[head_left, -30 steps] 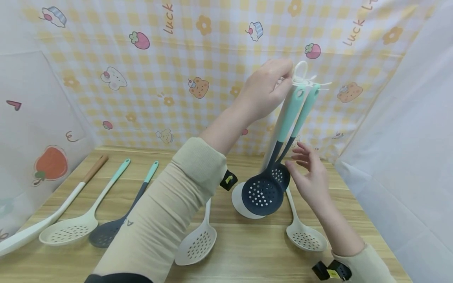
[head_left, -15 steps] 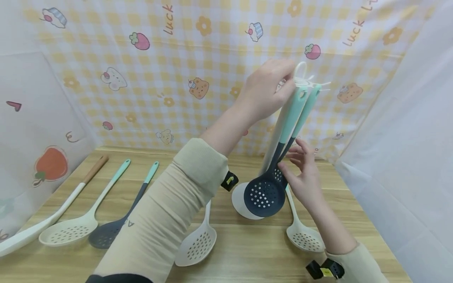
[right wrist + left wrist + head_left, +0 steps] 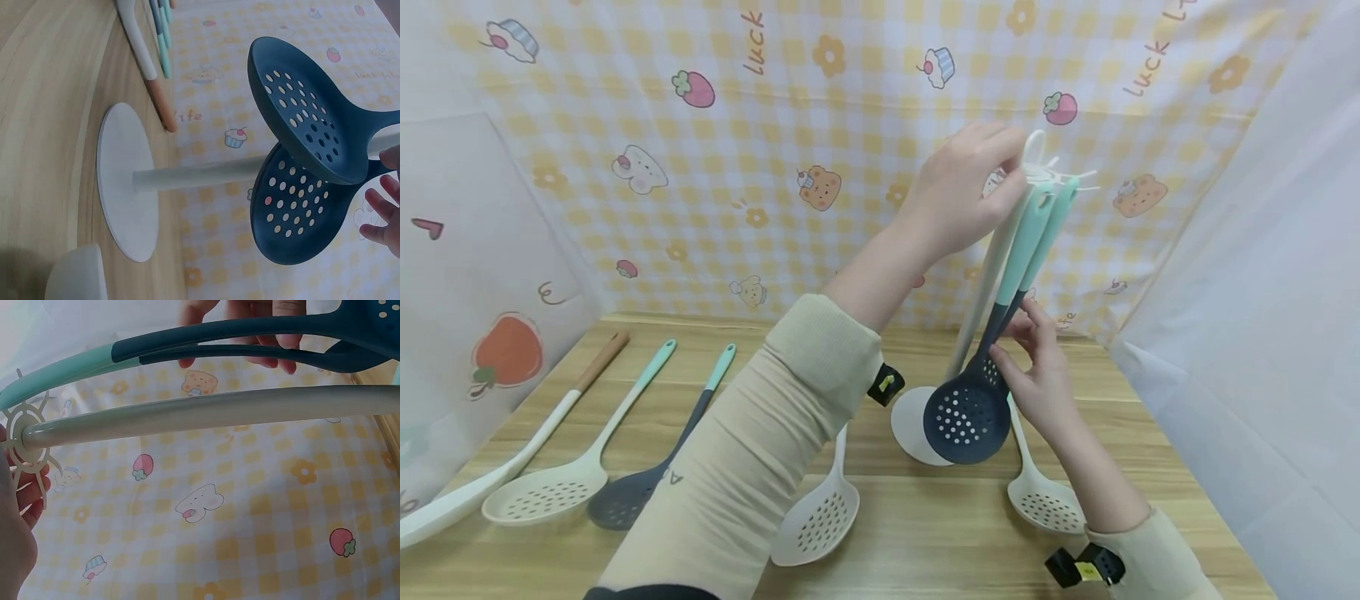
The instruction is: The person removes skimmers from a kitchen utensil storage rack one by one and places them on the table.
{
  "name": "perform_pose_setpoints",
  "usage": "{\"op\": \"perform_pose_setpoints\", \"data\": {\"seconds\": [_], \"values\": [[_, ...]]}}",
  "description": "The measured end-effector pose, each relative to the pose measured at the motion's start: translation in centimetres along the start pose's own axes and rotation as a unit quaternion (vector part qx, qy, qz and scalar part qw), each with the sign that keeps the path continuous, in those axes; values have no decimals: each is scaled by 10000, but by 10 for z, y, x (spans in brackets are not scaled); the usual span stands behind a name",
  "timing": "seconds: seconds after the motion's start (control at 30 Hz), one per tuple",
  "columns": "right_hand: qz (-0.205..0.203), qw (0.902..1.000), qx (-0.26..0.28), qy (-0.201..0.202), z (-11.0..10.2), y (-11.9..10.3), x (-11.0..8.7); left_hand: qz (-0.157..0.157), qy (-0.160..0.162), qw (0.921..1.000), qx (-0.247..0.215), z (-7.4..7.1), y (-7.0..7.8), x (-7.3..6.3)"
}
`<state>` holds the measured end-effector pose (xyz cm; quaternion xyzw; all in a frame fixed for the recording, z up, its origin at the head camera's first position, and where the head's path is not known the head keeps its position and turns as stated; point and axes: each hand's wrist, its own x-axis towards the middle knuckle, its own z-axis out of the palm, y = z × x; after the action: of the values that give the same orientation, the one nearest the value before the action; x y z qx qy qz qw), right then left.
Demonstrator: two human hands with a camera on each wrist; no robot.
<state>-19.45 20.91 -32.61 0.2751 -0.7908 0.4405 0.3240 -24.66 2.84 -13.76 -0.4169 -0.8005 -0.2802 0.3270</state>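
In the head view, two dark blue skimmers with mint handles hang from a white utensil stand (image 3: 917,427): the front skimmer (image 3: 966,418) and a rear skimmer (image 3: 295,219), mostly hidden behind it. My left hand (image 3: 962,187) grips the hook ring (image 3: 29,439) at the top of the stand, its fingers partly behind the ring. Lower down on the right, my right hand (image 3: 1041,367) pinches the rear skimmer's neck, the thumb in front and the fingers behind. In the left wrist view, the two handles run close together beside the white pole (image 3: 212,412).
A beige slotted turner (image 3: 820,521) and a beige skimmer (image 3: 1045,500) lie on the wooden table (image 3: 925,542) either side of the stand. At left lie a wood-handled white utensil (image 3: 550,421), a cream skimmer (image 3: 550,492) and a dark one (image 3: 625,498). Patterned cloth hangs behind.
My right hand has moved left onto the rear skimmer's neck. Both skimmers have shifted slightly right, and their handles stand closer together. My left hand stays at the top of the stand.
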Motion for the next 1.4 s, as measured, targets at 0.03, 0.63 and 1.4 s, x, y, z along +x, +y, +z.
{"op": "perform_pose_setpoints", "data": {"seconds": [0.03,0.63,1.4], "values": [[-25,10000,35,-21,0,1,0,-10,-12,10000,-6,0,0,0],[201,9996,180,98,0,3,-6,-120,-33,9999,-16,1,3,0],[39,9994,-261,237,-6,-3,-8,-150,-38,9999,54,1,3,1]]}}
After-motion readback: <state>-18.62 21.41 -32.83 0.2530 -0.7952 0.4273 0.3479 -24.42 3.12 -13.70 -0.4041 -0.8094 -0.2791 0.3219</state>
